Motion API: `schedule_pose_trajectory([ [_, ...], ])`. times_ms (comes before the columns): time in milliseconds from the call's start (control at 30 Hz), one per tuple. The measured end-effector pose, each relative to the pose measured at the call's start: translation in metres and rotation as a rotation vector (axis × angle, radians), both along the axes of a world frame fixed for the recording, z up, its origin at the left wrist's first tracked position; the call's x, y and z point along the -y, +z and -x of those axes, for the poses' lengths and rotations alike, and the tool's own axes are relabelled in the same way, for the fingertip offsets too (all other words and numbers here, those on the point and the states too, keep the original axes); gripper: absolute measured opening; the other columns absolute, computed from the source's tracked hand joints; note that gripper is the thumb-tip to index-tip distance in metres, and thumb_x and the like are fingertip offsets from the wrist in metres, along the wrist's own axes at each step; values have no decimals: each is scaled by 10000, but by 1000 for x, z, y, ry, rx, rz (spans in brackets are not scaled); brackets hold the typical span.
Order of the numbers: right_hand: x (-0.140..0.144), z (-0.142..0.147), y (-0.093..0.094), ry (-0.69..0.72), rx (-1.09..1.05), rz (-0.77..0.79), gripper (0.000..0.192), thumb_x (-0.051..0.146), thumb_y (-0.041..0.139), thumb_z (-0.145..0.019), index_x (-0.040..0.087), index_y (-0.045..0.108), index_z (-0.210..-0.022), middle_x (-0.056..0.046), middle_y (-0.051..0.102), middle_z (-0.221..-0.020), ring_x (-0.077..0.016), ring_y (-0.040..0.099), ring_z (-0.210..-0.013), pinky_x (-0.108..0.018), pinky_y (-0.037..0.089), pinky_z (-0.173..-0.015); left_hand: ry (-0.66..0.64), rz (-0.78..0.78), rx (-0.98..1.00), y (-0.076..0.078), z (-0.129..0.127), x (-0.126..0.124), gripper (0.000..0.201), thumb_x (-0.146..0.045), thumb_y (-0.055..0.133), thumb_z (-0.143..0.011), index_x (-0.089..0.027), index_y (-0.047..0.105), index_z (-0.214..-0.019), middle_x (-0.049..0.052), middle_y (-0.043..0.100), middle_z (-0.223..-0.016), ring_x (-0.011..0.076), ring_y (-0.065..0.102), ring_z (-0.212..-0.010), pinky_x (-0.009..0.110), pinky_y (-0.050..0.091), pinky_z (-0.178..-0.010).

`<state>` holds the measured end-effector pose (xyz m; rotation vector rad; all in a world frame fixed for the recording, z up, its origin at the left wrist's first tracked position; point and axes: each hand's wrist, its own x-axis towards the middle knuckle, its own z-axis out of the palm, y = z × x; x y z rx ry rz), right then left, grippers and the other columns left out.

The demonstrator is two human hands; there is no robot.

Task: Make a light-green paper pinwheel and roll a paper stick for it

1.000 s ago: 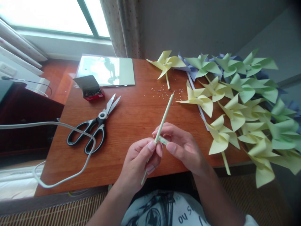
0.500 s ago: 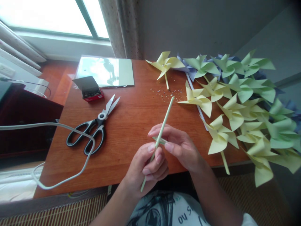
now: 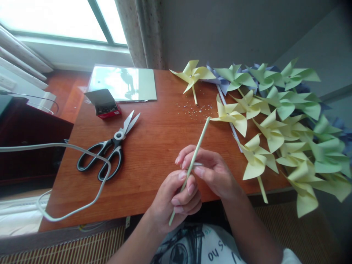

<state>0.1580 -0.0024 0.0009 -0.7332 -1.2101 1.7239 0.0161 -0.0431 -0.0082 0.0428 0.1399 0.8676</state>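
A: Where is the paper stick [image 3: 198, 144] now?

B: Just below the middle of the frame, slanting up to the right. The left hand [image 3: 176, 198] has its fingers clamped round the lower half, and the right hand [image 3: 210, 169] pinches a small strip of paper [image 3: 198, 164] against it

A: How would it handle?

B: Very light, I judge, and hollow enough to crease, so a gentle grip near the middle suits it

A: And around it?

B: Pinwheels [image 3: 275, 121] crowd the right side, scissors [image 3: 110, 148] lie at centre left, and a red box [image 3: 106, 106] sits upper left on the table [image 3: 154, 135]
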Motion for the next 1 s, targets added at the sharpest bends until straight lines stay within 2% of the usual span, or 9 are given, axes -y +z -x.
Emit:
schedule_pose_trajectory([
  [200, -1, 4, 3, -15, 64, 16, 162, 360, 685, -912, 221, 743, -852, -64, 678, -959, -235, 626, -950, -407, 513, -935, -19, 8, -24, 1, -3, 1, 302, -327, 611, -944, -160, 548, -701, -134, 187, -411, 38, 109, -337, 152, 240, -386],
  [367, 0, 4, 5, -71, 88, -10, 122, 303, 684, -919, 224, 747, -851, -51, 673, -916, -212, 641, -903, -368, 539, -865, 34, -18, -125, 0, -7, 2, 318, -353, 581, -960, -158, 569, -709, -128, 195, -411, 41, 132, -343, 157, 231, -394],
  [433, 1, 3, 6, -117, 117, -28, 114, 265, 670, -929, 222, 750, -860, -46, 669, -918, -199, 638, -894, -339, 537, -831, 60, -52, -288, -1, -5, 1, 344, -398, 555, -980, -151, 604, -747, -114, 254, -406, 49, 179, -353, 171, 235, -402],
  [533, 2, 2, 8, -195, 227, -91, 115, 234, 648, -942, 221, 751, -892, -45, 674, -940, -194, 636, -908, -325, 521, -842, 98, -127, -682, 2, 1, -2, 389, -443, 585, -977, -154, 587, -717, -56, 433, -469, 67, 330, -423, 193, 282, -440],
  [633, 4, 4, 10, -292, 365, -182, 118, 221, 633, -949, 230, 744, -913, -42, 675, -943, -204, 632, -930, -330, 504, -863, 243, -246, -1035, 7, 6, -3, 290, -405, 670, -937, -153, 644, -796, -26, 540, -591, 93, 446, -526, 211, 353, -503],
  [700, 5, 6, 10, -329, 423, -207, 123, 233, 620, -961, 238, 736, -922, -41, 670, -948, -209, 629, -933, -331, 500, -856, 318, -310, -1166, 9, 7, -2, 211, -364, 695, -924, -158, 692, -881, -20, 570, -634, 106, 484, -558, 221, 380, -530],
  [800, 7, 9, 10, -318, 416, -198, 174, 310, 581, -996, 243, 734, -949, -50, 664, -980, -225, 618, -988, -341, 491, -881, 365, -335, -1214, 10, 5, 1, 180, -330, 673, -942, -164, 706, -882, -14, 580, -640, 113, 503, -570, 226, 392, -546],
  [900, 9, 10, 7, -302, 321, -160, 312, 390, 477, -1041, 242, 746, -984, -68, 662, -1037, -237, 607, -1025, -363, 477, -913, 379, -304, -1142, 10, 3, 3, 182, -329, 658, -953, -168, 702, -879, -21, 558, -614, 108, 479, -552, 221, 372, -524],
  [1000, 10, 10, 5, -295, 255, -103, 291, 405, 510, -1020, 243, 750, -994, -67, 657, -1030, -239, 605, -999, -370, 476, -907, 381, -255, -1065, 10, 2, 4, 193, -340, 670, -944, -164, 701, -870, -24, 541, -598, 102, 450, -535, 217, 338, -503],
])
